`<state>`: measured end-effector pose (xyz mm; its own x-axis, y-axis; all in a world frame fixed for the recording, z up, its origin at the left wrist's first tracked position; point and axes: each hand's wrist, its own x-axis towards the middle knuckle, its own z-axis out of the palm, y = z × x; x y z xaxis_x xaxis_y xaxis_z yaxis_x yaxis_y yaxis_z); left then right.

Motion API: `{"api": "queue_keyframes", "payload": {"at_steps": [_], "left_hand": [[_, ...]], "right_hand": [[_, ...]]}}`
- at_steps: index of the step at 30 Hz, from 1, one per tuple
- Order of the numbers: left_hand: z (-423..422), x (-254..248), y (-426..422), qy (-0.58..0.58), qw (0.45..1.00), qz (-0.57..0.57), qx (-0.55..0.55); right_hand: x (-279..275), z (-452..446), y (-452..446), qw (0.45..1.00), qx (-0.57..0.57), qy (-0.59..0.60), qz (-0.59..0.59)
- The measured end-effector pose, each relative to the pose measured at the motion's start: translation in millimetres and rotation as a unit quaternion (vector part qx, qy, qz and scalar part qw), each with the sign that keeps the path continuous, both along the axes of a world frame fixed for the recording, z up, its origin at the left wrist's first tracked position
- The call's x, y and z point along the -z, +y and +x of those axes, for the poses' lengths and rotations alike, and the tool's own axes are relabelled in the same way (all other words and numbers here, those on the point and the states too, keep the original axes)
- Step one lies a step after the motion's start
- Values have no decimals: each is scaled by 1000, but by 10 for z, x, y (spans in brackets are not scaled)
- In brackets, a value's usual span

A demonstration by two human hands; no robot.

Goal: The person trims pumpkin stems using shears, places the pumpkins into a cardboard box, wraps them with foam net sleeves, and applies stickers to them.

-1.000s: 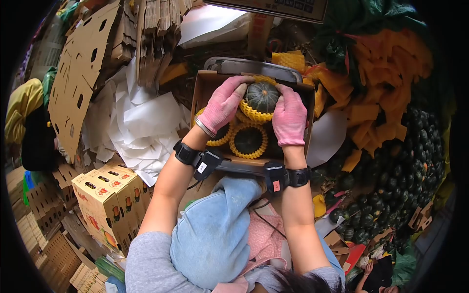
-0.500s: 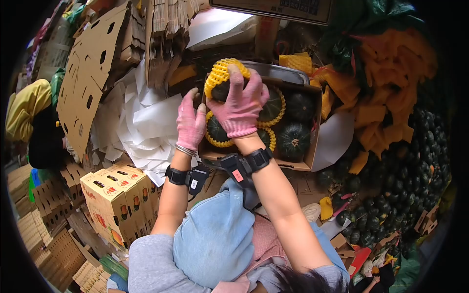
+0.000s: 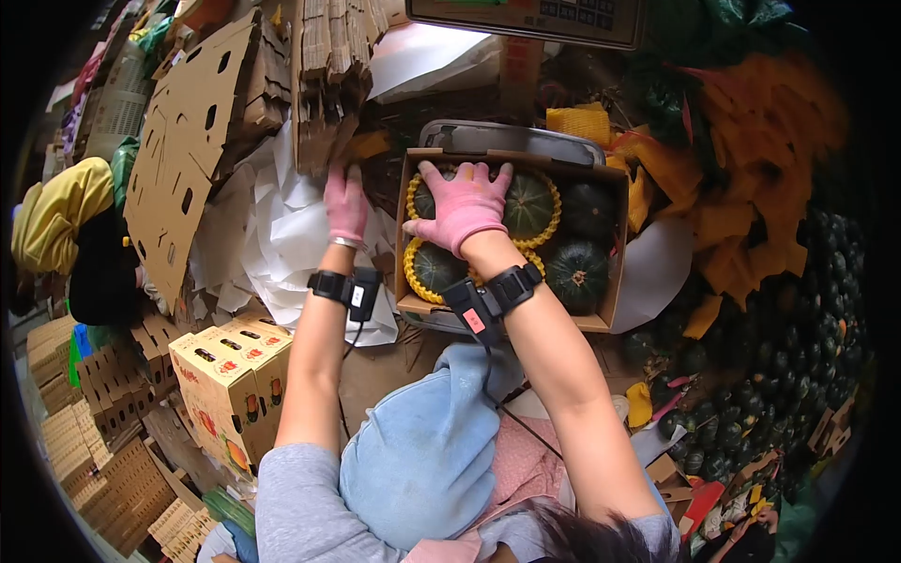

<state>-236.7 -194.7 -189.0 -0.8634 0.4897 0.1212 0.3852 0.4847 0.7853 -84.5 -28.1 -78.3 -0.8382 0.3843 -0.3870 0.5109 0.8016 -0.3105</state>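
My right hand point(image 3: 464, 205), in a pink glove, lies with spread fingers over the upper left of an open cardboard box point(image 3: 402, 188), on a dark green pumpkin in a yellow foam net. Another netted pumpkin point(image 3: 435, 268) sits below the hand, and a third netted pumpkin point(image 3: 529, 208) is to its right. Two pumpkins without nets fill the right side, the lower pumpkin point(image 3: 574, 274) showing its stem. My left hand point(image 3: 346, 205), also gloved, is left of the box above white paper sheets point(image 3: 291, 244). Its fingers are stretched out and it holds nothing visible.
Stacked flat cardboard point(image 3: 328, 84) stands beyond my left hand. A scale point(image 3: 535, 17) is at the top. Yellow foam nets point(image 3: 732, 178) and a large pile of pumpkins point(image 3: 751, 403) lie right. Printed cartons point(image 3: 230, 385) stand left. A person in yellow point(image 3: 66, 216) is at far left.
My right hand has lowered the netted pumpkin into the upper left of the box and opened over it. My left hand has moved away leftward from the pumpkin.
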Motion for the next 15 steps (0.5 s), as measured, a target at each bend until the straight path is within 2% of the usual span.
{"api": "queue_keyframes", "payload": {"at_steps": [1,2,4,5,6,8,10,11,12,15], "left_hand": [[-157,100,44,60,995,-76,22],[-314,204,115,123,980,-148,43],[-761,969,24,296,936,-167,94],[-828,1238,-32,379,900,-178,121],[-750,1198,-2,292,924,-226,103],[-591,882,168,120,939,-316,59],[-459,672,302,98,918,-384,33],[-415,596,357,87,906,-415,19],[-386,558,380,85,914,-397,16],[-386,616,338,69,924,-374,21]], "right_hand": [[45,163,34,997,-16,79,-13],[169,381,57,972,-21,233,35],[120,792,213,930,66,362,-14],[212,981,324,916,119,382,-22],[301,1164,410,900,172,400,-31],[124,1312,620,932,173,291,130],[44,1291,743,953,147,94,249],[74,1266,838,967,116,44,221],[66,1206,881,973,96,4,210],[43,1095,911,977,108,-64,171]]}}
